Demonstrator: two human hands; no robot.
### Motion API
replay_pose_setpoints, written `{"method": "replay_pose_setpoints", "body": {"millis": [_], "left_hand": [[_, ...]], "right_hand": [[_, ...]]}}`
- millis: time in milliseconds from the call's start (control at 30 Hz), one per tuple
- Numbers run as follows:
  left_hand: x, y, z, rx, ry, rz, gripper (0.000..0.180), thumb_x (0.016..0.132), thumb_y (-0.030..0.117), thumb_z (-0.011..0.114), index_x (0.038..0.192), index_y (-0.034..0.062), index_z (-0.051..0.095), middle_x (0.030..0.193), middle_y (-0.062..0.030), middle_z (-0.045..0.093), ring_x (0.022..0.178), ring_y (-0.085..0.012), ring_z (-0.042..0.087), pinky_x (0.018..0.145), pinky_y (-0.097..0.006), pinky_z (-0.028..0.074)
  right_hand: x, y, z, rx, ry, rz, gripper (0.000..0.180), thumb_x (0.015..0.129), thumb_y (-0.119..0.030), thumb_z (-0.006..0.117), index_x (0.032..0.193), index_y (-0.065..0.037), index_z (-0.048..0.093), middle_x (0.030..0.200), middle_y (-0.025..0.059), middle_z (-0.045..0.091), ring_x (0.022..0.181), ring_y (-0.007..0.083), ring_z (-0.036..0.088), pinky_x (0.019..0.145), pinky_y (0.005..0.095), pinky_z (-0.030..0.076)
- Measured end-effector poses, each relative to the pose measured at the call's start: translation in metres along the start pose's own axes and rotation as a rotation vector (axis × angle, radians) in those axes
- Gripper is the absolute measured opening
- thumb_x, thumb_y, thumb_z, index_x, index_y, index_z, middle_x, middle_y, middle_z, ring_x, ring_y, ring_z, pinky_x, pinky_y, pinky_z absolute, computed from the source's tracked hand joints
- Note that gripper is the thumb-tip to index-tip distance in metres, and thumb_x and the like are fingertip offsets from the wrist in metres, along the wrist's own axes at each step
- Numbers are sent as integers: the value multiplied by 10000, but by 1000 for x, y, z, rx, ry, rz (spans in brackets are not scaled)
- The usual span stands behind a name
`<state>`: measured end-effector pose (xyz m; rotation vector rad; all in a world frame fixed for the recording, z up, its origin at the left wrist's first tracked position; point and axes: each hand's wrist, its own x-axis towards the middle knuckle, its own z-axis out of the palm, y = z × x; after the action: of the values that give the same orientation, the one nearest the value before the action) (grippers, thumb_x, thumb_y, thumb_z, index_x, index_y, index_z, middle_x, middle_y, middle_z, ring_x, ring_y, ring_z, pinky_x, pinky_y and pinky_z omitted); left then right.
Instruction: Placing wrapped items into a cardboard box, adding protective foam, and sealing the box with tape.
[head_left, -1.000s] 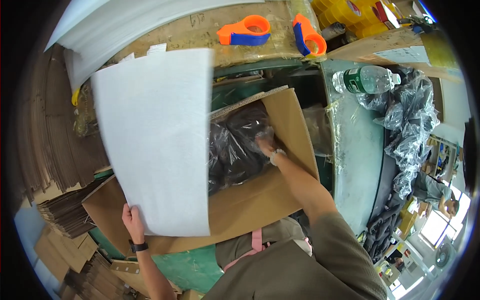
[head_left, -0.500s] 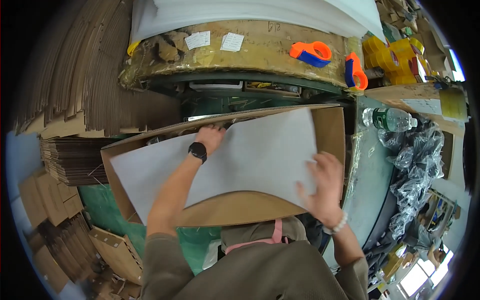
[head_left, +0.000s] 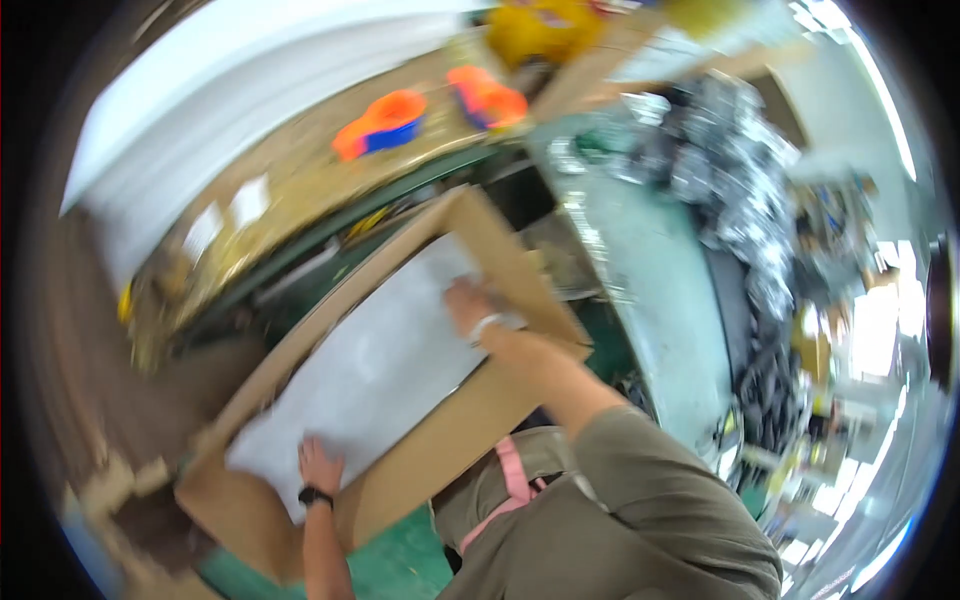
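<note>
Sheet of white foam laid flat in open cardboard box | L hand spread flat on near-left corner, R hand pressed flat at far-right edge, nothing gripped | risk judged: sheet could be creased or ridden up box wall if pushed unevenly; frame blurred.

Brightness: bright daylight overall, washed out at the right.
Light source: strong glow from the right rim, blown to white there.
Glare: sheen on the white sheet and on the silvery bags.
Shadows: soft, dark beneath the table edge.
Blur: heavy motion smear throughout, worst at the left and top.
Distortion: fisheye bending, black vignette around the rim.
Focus: nothing crisp; hands soft-edged.
</note>
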<state>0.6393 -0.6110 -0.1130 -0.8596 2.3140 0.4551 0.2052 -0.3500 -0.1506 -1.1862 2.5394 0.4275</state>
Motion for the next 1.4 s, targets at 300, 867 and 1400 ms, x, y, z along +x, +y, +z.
{"method": "replay_pose_setpoints", "body": {"millis": [300, 867, 1400], "left_hand": [[23, 198, -123, -90, 304, 237, 403, 859, 175, 673, 1195, -37, 604, 1190, -194, 632, 1120, -361, 592, 964, -465, 470], [26, 1037, -94, -343, -90, 1123, 825, 828, 385, 779, 1396, -92, 417, 1360, -295, 529, 1273, -389, 526, 1064, -425, 424], [-16, 1065, 28, -366, -99, 1142, 596, 849, 226, 688, 1339, 12, 425, 1059, -262, 669, 1059, -469, 610, 879, -514, 491]], "right_hand": [[-127, 69, -208, 1077, 660, -350, 324, 843, -236, 697, 1105, -49, 658, 982, 116, 679, 931, 340, 643, 875, 430, 507], [-327, 640, 76, 1490, 1095, 1316, 568, 848, -312, 719, 1265, 38, 560, 1043, 165, 671, 974, 303, 646, 874, 400, 507], [-320, 631, 84, 1562, 701, 1339, 950, 773, -360, 757, 1459, 99, 284, 1397, 306, 443, 1277, 458, 469, 1054, 468, 417]]}}
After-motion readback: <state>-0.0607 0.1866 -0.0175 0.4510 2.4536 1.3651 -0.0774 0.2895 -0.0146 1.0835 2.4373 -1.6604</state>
